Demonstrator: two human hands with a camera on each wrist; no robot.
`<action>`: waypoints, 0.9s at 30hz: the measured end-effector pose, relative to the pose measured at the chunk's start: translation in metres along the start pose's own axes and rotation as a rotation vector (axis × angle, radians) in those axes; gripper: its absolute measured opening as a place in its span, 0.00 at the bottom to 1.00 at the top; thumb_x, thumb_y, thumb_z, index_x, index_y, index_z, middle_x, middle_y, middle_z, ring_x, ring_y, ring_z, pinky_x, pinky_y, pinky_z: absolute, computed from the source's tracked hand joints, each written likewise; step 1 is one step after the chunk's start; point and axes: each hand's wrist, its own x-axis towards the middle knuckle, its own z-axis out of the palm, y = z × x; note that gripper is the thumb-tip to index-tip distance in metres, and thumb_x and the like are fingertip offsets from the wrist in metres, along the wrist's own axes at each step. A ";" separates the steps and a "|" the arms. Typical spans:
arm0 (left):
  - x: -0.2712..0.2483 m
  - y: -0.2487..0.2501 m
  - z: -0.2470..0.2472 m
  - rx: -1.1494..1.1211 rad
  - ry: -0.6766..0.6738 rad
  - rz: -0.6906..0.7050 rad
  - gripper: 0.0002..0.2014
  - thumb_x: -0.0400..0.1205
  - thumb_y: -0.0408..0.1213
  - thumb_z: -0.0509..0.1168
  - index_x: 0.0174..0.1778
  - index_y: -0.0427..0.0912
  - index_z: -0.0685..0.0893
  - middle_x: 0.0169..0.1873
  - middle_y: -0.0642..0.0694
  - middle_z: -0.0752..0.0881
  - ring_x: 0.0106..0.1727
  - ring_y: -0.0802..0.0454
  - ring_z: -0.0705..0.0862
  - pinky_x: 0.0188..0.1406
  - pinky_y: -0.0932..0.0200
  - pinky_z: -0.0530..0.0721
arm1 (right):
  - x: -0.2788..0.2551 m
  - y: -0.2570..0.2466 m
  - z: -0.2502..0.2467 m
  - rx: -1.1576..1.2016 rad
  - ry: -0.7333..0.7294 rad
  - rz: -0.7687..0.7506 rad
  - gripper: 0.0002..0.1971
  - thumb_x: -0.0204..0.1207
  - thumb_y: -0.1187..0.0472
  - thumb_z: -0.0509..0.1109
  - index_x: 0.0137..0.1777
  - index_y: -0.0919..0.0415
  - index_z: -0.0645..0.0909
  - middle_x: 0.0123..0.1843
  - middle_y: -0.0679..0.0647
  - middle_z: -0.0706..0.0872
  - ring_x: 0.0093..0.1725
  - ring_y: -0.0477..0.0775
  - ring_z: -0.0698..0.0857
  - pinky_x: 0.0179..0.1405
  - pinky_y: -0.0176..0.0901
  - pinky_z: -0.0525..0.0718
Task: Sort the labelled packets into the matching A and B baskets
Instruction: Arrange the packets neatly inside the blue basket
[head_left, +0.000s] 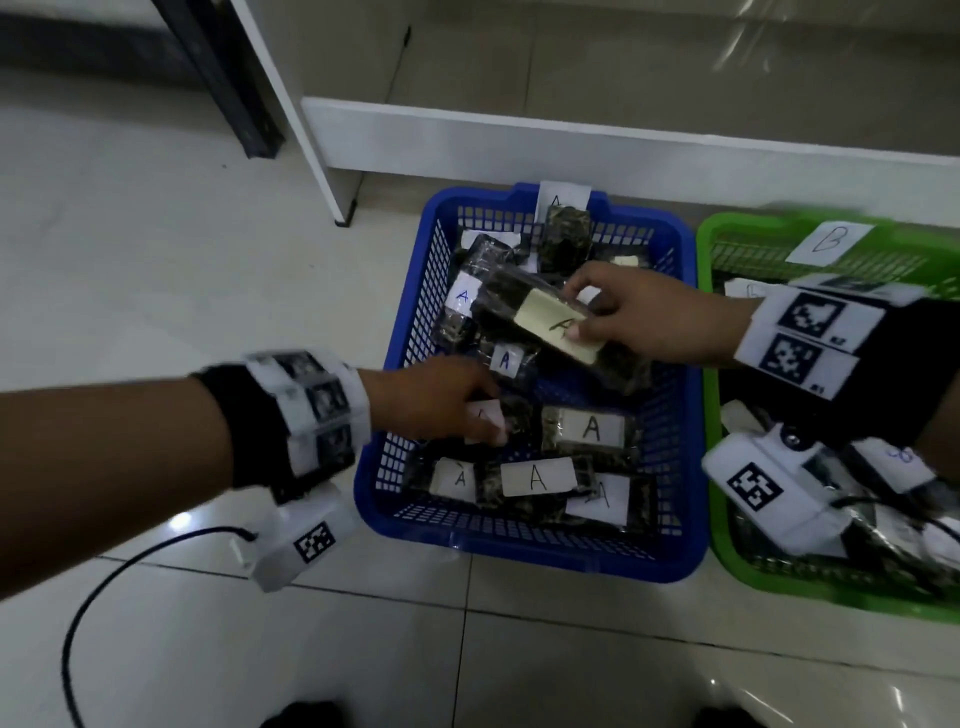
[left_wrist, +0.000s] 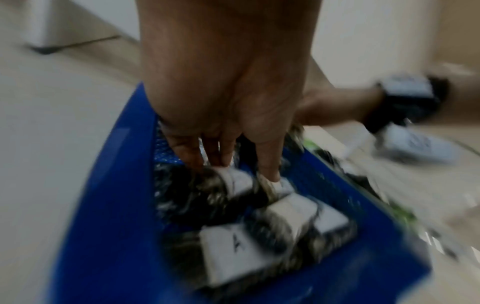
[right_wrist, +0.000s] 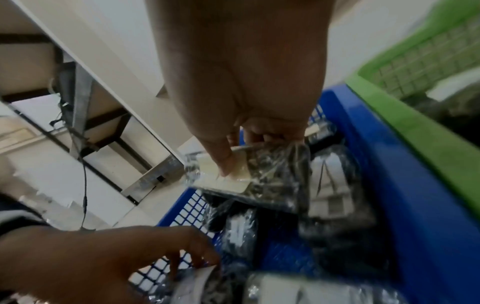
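Note:
A blue basket (head_left: 400, 322) tagged A holds several dark packets with white A labels. Beside it on the right stands a green basket (head_left: 727, 540) tagged B (head_left: 829, 242), also with packets. My right hand (head_left: 587, 312) pinches a dark packet with a yellow A label (head_left: 558, 319) above the blue basket's middle; the right wrist view shows the thumb on that label (right_wrist: 241, 170). My left hand (head_left: 485, 418) reaches into the blue basket's left side and its fingers close on a small packet with a white label (head_left: 480, 415), blurred in the left wrist view (left_wrist: 239, 181).
Both baskets sit on a pale tiled floor (head_left: 156, 249). A white shelf base (head_left: 571, 140) runs behind them, with a dark metal leg (head_left: 228, 78) at the far left. A black cable (head_left: 104, 597) loops on the floor under my left wrist.

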 end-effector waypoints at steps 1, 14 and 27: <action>0.004 -0.002 0.009 0.202 0.012 0.013 0.31 0.77 0.56 0.67 0.72 0.42 0.74 0.67 0.44 0.77 0.67 0.44 0.77 0.66 0.47 0.77 | 0.004 0.003 -0.005 -0.085 0.034 -0.021 0.14 0.76 0.56 0.71 0.61 0.50 0.76 0.57 0.51 0.82 0.46 0.48 0.81 0.41 0.35 0.75; 0.015 -0.003 -0.001 0.320 0.193 0.228 0.22 0.82 0.50 0.62 0.72 0.49 0.73 0.63 0.48 0.77 0.62 0.50 0.77 0.61 0.56 0.78 | 0.012 0.014 -0.011 -0.035 0.376 -0.068 0.15 0.75 0.61 0.70 0.60 0.58 0.75 0.53 0.52 0.80 0.48 0.52 0.79 0.42 0.40 0.73; 0.031 0.006 -0.029 1.050 0.417 0.236 0.10 0.71 0.32 0.71 0.48 0.40 0.89 0.53 0.41 0.85 0.53 0.42 0.83 0.50 0.48 0.81 | -0.019 0.020 0.022 -0.134 0.287 -0.038 0.04 0.74 0.61 0.63 0.48 0.54 0.75 0.36 0.53 0.83 0.33 0.56 0.80 0.33 0.49 0.78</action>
